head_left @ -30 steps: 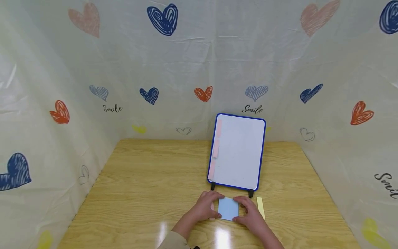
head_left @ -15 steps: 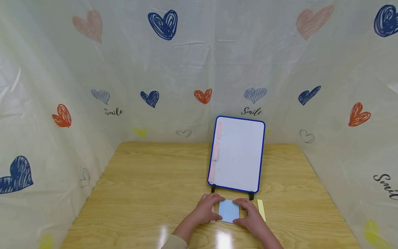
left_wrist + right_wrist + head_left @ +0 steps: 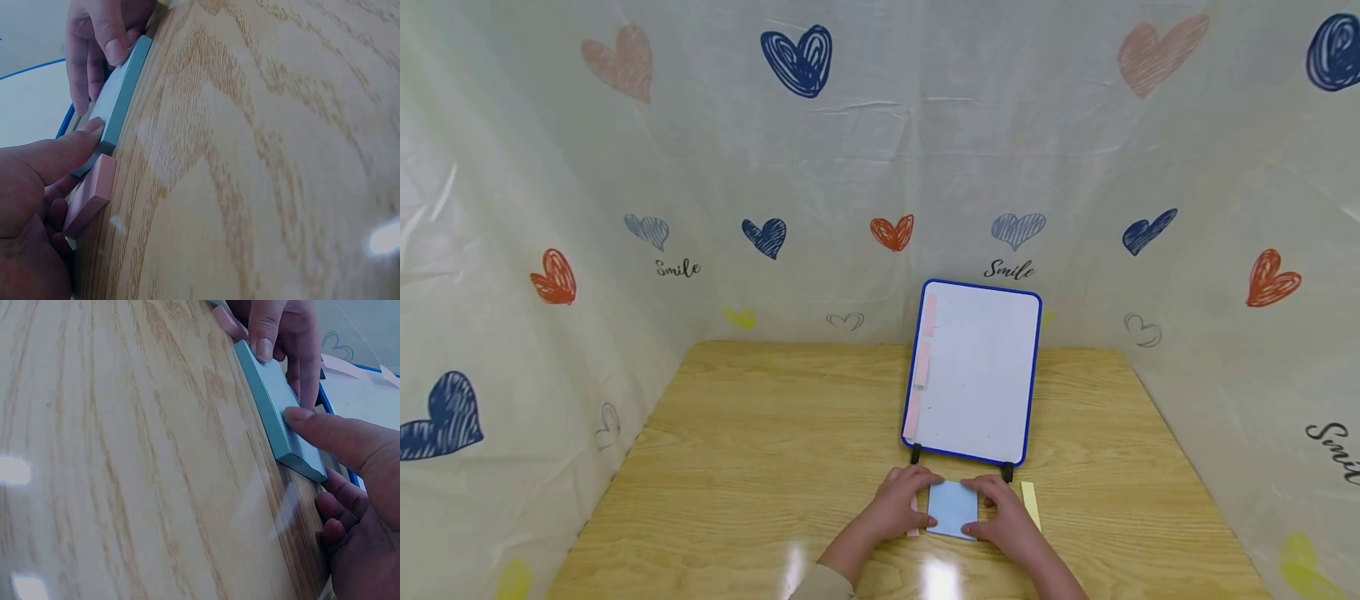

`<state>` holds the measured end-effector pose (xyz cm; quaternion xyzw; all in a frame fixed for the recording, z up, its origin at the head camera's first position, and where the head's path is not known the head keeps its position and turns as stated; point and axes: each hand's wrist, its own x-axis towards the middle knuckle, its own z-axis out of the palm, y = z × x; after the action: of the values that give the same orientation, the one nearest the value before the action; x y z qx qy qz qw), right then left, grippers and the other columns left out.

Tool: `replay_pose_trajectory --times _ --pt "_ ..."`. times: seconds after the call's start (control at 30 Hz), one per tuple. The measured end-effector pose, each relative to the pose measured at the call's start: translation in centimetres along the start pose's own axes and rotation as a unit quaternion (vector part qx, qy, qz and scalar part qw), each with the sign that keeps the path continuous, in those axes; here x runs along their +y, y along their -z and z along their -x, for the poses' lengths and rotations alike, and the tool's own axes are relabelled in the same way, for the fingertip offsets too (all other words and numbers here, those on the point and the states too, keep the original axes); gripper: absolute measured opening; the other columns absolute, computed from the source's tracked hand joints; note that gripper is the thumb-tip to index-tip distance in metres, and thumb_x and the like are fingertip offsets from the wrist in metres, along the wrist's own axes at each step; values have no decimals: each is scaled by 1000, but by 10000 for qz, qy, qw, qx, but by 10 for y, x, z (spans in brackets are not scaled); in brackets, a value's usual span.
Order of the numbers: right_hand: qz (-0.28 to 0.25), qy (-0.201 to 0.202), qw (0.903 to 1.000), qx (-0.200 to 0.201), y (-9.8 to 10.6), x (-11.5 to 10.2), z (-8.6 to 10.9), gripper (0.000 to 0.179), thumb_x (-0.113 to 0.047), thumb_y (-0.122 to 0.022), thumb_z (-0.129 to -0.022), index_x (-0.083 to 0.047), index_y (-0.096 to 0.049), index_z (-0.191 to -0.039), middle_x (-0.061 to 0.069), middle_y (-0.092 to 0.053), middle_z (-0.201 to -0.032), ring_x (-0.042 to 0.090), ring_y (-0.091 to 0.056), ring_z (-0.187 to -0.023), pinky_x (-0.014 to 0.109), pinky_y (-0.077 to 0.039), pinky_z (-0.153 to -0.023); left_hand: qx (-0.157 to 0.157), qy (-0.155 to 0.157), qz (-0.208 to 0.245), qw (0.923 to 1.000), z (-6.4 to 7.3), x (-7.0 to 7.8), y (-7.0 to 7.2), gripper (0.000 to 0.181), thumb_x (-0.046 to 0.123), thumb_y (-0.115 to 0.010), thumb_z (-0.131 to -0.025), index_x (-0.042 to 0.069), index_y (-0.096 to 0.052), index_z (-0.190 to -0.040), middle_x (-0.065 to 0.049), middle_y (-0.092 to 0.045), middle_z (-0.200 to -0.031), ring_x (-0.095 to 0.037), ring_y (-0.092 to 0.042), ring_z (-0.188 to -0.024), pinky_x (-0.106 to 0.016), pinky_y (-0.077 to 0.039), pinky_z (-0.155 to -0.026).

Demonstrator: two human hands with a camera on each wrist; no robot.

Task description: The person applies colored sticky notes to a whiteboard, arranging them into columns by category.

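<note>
A light blue sticky note pad [image 3: 952, 507] lies on the table between both hands. My left hand [image 3: 897, 504] holds its left side, thumb at the near corner and a finger at the far one. My right hand [image 3: 1011, 523] grips the right side the same way. In the right wrist view both thumbs rest on top of the blue pad [image 3: 278, 403], and its top sheets look slightly bent near the right end. A narrow pink sticky note pad [image 3: 94, 190] stands beside the left fingers, partly covered by that hand in the head view.
Behind the hands a blue-framed whiteboard [image 3: 977, 375] leans on black feet [image 3: 1007, 472]. Pink notes [image 3: 922, 364] run down its left edge. A narrow yellow sticky note pad [image 3: 1031, 505] lies right of my right hand. A heart-printed curtain surrounds the wooden table [image 3: 760, 433].
The head view has tilted a little, so the scene sits slightly lower. Both hands stay on the blue pad, and its near right corner shows a bit more.
</note>
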<state>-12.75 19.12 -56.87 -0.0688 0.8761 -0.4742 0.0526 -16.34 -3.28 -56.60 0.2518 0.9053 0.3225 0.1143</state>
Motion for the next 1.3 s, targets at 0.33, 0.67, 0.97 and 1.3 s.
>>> replay_pose_trajectory --times 0.33,0.67,0.97,1.3 --pt "128 690 9975 -50 2 1 5 71 -16 -93 -60 -4 -63 -123 10 -55 -124 30 -52 -107 31 -47 -86 114 133 -9 9998 -2 4 0 53 29 -83 -77 25 -63 -126 6 -55 -128 -17 -46 -110 -35 -40 -94" --pt "-413 471 9970 -451 7 7 7 66 -10 -87 -70 -5 -59 -129 15 -49 -133 27 -50 -105 29 -46 -85 356 132 -27 9993 -2 6 -2 44 26 -82 -80 24 -66 -121 4 -58 -124 -16 -47 -104 -32 -41 -88" --pt "-747 474 9949 -487 11 13 8 64 -10 -85 -72 -6 -58 -131 14 -54 -128 22 -51 -102 28 -46 -82 477 211 -9 9986 -2 7 -5 37 27 -78 -84 24 -67 -119 5 -59 -122 -15 -48 -104 -31 -41 -87" --pt "-1084 315 9936 -56 9 7 6 43 -2 -76 -82 2 -63 -123 19 -60 -121 17 -53 -97 25 -48 -78 548 259 99 9981 -2 6 -7 31 31 -73 -88 23 -68 -118 5 -59 -122 -15 -48 -103 -32 -41 -88"
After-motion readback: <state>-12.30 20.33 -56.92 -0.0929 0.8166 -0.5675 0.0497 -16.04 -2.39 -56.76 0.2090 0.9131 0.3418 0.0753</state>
